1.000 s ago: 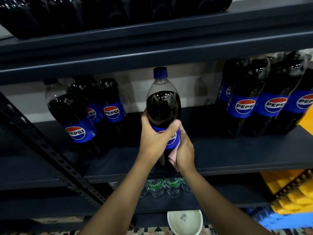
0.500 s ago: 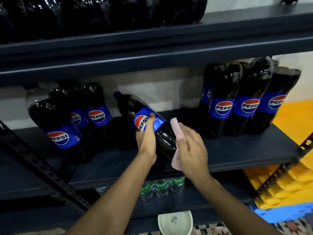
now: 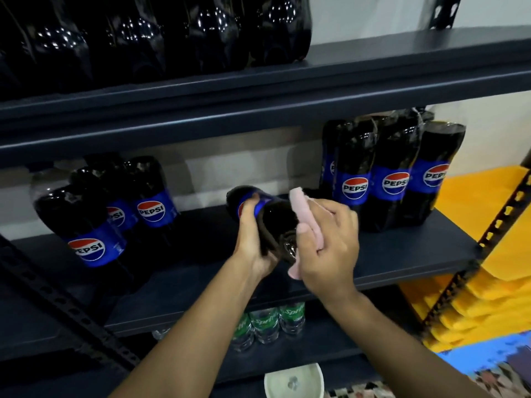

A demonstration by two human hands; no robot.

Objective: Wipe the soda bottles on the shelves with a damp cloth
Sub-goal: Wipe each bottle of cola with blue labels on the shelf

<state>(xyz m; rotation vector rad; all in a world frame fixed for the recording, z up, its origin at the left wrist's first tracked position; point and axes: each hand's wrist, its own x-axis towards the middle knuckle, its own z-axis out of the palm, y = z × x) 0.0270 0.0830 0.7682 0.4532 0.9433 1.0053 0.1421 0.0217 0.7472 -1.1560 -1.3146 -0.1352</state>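
Curling round the Pepsi bottle (image 3: pixel 275 222), left hand (image 3: pixel 253 239) holds it flatter than before; right hand (image 3: pixel 330 248) pinches pink cloth (image 3: pixel 297 202) against it.

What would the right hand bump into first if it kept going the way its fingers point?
Most likely the tipped Pepsi bottle in the left hand: the right hand, gripping the pink cloth, points leftward at its lower end. They look close, though depth is unclear.

A tilted bottle (image 3: pixel 275 225) hangs above the shelf (image 3: pixel 402 254), between bottles left (image 3: pixel 94 225) and right (image 3: pixel 388 173); smaller bottles (image 3: pixel 267 323) stand below.
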